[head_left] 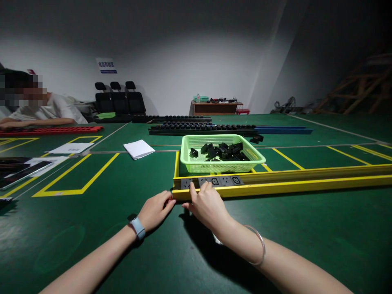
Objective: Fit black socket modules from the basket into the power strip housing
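Note:
A long yellow channel [275,189] lies across the green table, with a row of black socket modules [226,181] set in its left end. At that end my left hand [157,209] is closed, its thumb and curled fingers gripping the channel's corner. My right hand [208,206] reaches over the front wall. Its index finger touches the leftmost socket module, the other fingers bend over the neighbouring one, and the thumb stands apart below. Part of the modules is hidden under those fingers. Just behind the channel is a light green basket [223,166] holding several loose black modules.
Black strips [202,130] and a blue channel [284,130] lie farther back. A white pad [139,149] and paper sheets [70,148] rest to the left. At far left a person leans beside a red channel [55,130]. Yellow tape [61,192] marks the table.

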Demonstrator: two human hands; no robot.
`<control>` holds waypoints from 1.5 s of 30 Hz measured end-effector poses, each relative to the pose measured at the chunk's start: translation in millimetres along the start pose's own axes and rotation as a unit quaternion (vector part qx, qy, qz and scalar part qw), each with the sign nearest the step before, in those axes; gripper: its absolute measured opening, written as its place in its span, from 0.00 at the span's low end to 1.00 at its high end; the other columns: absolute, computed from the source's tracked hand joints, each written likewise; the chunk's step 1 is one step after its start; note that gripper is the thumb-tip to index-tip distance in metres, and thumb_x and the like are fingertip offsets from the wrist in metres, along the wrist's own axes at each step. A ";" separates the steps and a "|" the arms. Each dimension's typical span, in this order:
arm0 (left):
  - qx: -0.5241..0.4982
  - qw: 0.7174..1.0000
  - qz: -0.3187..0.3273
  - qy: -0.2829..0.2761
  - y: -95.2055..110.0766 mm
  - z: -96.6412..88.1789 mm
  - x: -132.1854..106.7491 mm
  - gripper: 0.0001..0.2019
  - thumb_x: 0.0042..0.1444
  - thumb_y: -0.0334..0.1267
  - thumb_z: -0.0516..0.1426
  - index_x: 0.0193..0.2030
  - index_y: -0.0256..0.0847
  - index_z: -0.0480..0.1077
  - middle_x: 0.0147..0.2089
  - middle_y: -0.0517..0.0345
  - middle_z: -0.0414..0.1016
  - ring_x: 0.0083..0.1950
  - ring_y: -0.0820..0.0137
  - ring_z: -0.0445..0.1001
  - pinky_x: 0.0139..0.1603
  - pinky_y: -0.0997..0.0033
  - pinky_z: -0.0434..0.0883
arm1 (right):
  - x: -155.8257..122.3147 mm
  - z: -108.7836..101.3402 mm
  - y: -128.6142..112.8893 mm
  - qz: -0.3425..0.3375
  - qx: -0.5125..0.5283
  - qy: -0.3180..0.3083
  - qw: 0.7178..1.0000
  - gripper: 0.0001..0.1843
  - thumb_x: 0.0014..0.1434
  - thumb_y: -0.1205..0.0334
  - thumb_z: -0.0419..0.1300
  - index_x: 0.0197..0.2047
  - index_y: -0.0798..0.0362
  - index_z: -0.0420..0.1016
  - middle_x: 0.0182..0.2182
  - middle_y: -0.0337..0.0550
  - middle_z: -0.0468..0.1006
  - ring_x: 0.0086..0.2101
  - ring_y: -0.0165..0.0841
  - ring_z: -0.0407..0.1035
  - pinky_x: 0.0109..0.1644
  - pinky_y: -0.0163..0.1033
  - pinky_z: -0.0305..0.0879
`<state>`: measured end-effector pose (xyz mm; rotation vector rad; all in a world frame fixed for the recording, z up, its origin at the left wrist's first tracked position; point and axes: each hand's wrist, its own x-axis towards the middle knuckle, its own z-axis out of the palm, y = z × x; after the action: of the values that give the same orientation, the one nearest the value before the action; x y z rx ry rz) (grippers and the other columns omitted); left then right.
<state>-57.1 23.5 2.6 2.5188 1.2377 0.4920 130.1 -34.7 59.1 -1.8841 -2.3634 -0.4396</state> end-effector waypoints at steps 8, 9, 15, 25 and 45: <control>0.006 1.000 -0.004 -0.005 1.0 -1.2 -0.6 0.13 0.65 0.44 0.45 0.32 0.42 0.61 0.33 0.60 0.68 0.35 0.68 0.68 0.35 0.70 0.60 | -0.5 -0.6 -4.1 0.027 -0.004 -0.022 0.999 0.42 0.51 0.45 0.65 0.55 0.75 0.67 0.41 0.81 0.73 0.42 0.59 0.71 0.37 0.53 0.70; 0.006 1.000 -0.005 -0.005 0.9 -1.0 -0.5 0.13 0.65 0.44 0.45 0.32 0.42 0.61 0.33 0.60 0.68 0.35 0.68 0.68 0.35 0.70 0.60 | -0.9 -1.1 -4.9 0.030 -0.009 -0.027 0.999 0.42 0.51 0.44 0.64 0.56 0.75 0.67 0.41 0.81 0.74 0.42 0.59 0.71 0.37 0.53 0.70; 0.002 1.000 0.000 -0.001 -0.1 0.7 0.4 0.13 0.65 0.44 0.45 0.32 0.42 0.61 0.33 0.60 0.68 0.35 0.68 0.68 0.35 0.71 0.60 | -2.3 -5.0 -7.0 0.023 -0.007 -0.064 0.998 0.43 0.54 0.45 0.62 0.66 0.58 0.56 0.45 0.76 0.73 0.46 0.58 0.70 0.40 0.55 0.68; 0.006 1.000 0.000 -0.001 -0.8 0.6 -0.6 0.13 0.65 0.44 0.45 0.32 0.42 0.61 0.33 0.60 0.68 0.34 0.69 0.68 0.35 0.71 0.60 | -0.1 -10.5 -5.7 0.030 0.002 -0.097 0.995 0.41 0.56 0.45 0.60 0.66 0.60 0.56 0.46 0.78 0.72 0.46 0.58 0.70 0.39 0.52 0.69; -0.001 1.000 0.002 0.009 -0.2 0.2 -1.0 0.12 0.64 0.43 0.46 0.32 0.42 0.62 0.33 0.60 0.69 0.34 0.69 0.68 0.34 0.72 0.60 | 13.3 -30.3 33.4 -0.008 0.042 -0.075 0.996 0.27 0.62 0.44 0.50 0.31 0.57 0.80 0.28 0.55 0.79 0.31 0.43 0.75 0.35 0.40 0.66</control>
<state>-57.7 22.7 2.2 2.5207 1.2386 0.5173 155.9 -24.0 96.9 -1.9256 -2.4473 -0.2043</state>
